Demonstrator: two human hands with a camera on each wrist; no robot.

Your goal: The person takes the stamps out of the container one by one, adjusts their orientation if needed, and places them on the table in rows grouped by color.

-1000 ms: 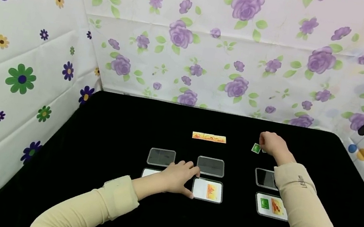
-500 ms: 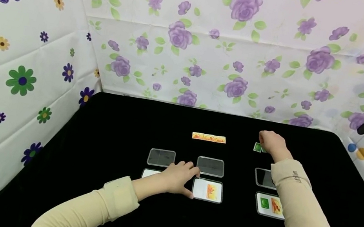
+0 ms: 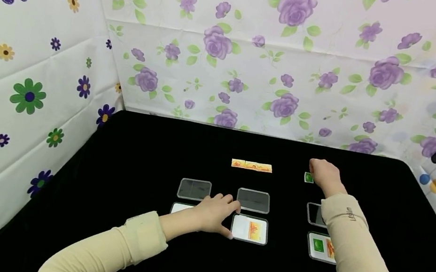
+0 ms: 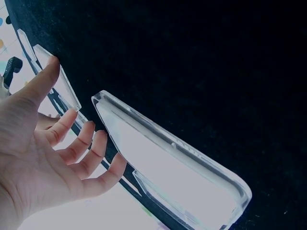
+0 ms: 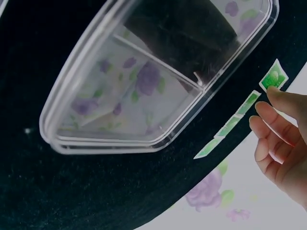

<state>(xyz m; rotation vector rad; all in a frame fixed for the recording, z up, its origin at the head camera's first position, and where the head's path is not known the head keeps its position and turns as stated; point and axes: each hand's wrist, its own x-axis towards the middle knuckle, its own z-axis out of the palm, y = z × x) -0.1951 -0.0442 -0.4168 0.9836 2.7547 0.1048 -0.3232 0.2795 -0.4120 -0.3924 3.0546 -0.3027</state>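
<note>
Head view puts the right hand (image 3: 324, 176) near the far right of the black cloth tabletop (image 3: 197, 266), just beside a small green paper square with a white serrated border (image 3: 308, 177). Right wrist view shows the thumb tip over one corner of that square, the fingers loosely bent and apart from it; whether it is pinched or merely touched, I cannot tell. Three matching green pieces (image 5: 228, 125) run in a row toward the cloth's far edge, beyond which hangs a white curtain with purple roses (image 3: 288, 71).

The left hand (image 3: 214, 214) has its fingers spread and relaxed, holding nothing. Its thumb is at the left edge of a clear-rimmed white rectangular case with an orange printed piece (image 3: 238, 227); contact is unclear. A similar white case (image 3: 179, 206) lies to the left, partly hidden by the hand.

Farther off lie two clear plastic rectangular trays, left (image 3: 194, 189) and middle (image 3: 253, 200), with a narrow strip of cloth between them. A wider gap separates the middle pair from a right-hand clear tray (image 3: 312, 214) and a white case bearing green and orange pieces (image 3: 316, 251), both partly under the right sleeve (image 3: 358, 253). A yellow-orange paper strip (image 3: 252, 165) lies farther back, well apart from the right hand.
</note>
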